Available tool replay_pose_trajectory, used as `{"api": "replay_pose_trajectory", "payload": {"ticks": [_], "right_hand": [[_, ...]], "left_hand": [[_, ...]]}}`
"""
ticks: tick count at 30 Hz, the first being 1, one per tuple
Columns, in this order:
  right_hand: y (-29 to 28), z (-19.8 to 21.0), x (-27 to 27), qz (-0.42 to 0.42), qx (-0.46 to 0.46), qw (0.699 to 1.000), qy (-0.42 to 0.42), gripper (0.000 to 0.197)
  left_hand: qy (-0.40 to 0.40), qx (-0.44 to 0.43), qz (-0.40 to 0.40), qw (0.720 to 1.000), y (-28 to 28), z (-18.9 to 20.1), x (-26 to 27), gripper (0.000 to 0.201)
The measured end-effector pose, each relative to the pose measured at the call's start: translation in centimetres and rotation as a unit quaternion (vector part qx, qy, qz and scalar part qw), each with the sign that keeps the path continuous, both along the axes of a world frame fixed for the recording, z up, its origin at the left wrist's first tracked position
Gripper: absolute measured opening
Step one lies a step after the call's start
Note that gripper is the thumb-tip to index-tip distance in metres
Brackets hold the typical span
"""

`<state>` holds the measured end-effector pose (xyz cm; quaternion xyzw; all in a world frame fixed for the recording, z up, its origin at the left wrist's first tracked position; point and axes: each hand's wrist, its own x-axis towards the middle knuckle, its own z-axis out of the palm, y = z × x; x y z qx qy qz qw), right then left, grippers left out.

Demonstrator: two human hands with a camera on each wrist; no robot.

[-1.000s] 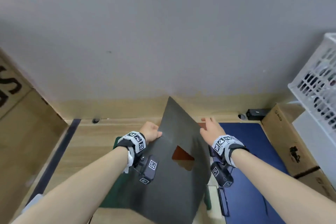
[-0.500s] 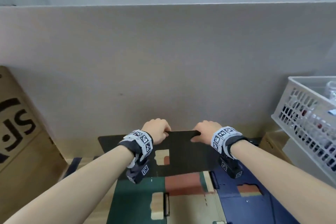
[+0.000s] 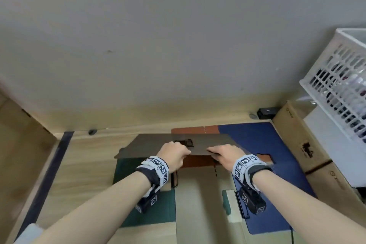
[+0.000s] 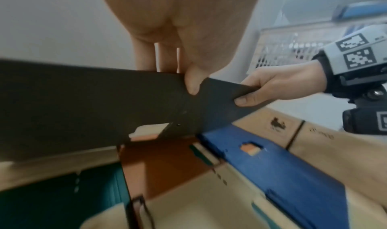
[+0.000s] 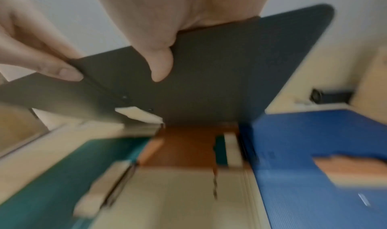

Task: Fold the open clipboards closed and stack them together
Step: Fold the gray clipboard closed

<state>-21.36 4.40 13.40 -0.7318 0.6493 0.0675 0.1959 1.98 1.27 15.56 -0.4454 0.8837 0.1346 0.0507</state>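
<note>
Clipboard: black clipboard [image 3: 158, 144], thin matte panel, rounded corners, held off the desk
Left hand [image 3: 173, 155]: thumb and fingers pinch its near edge
Right hand [image 3: 225, 155]: same pinch, alongside
Below fingers: green [image 3: 138, 194], orange [image 3: 198, 161], blue clipboards [image 3: 267, 164] flat on wooden desk [image 3: 89, 164]

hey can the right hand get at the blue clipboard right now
Probably not yet: the right hand is busy pinching the black clipboard with the left hand. The blue clipboard lies uncovered beside it.

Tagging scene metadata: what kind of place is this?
Probably an office or storeroom work corner, not a home. A light wood desk sits against a plain grey partition, with cardboard boxes and a white plastic crate alongside. Both hands hold a dark clipboard.
</note>
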Motion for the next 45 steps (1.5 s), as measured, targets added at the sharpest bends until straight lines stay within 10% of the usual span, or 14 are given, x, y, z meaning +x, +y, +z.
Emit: {"api": "replay_pose_trajectory", "payload": {"ticks": [9,17,27,36,45], "right_hand": [[5.8,-11.0,1.3,0.005,0.106,0.994,-0.015,0.079],[8.4,-16.4,2.7,-0.026,0.083,0.996,-0.034,0.061],[4.3,-16.0,5.3,-0.026,0.08,0.996,-0.027,0.077],[4.3,-16.2,7.1,-0.002,0.1,0.994,0.052,0.082],[4.0,-16.6,7.6,0.014,0.104,0.989,0.101,0.088]], "left_hand": [[-0.089,0.113,-0.026,0.989,5.9,-11.1,0.3,0.029],[-0.178,0.136,-0.071,0.972,10.3,-16.4,-0.6,0.032],[0.04,0.135,0.165,0.976,8.6,-16.5,5.6,0.029],[0.035,0.179,0.503,0.845,8.1,-18.7,15.1,0.075],[0.204,0.219,0.659,0.69,6.6,-20.1,16.8,0.062]]}}
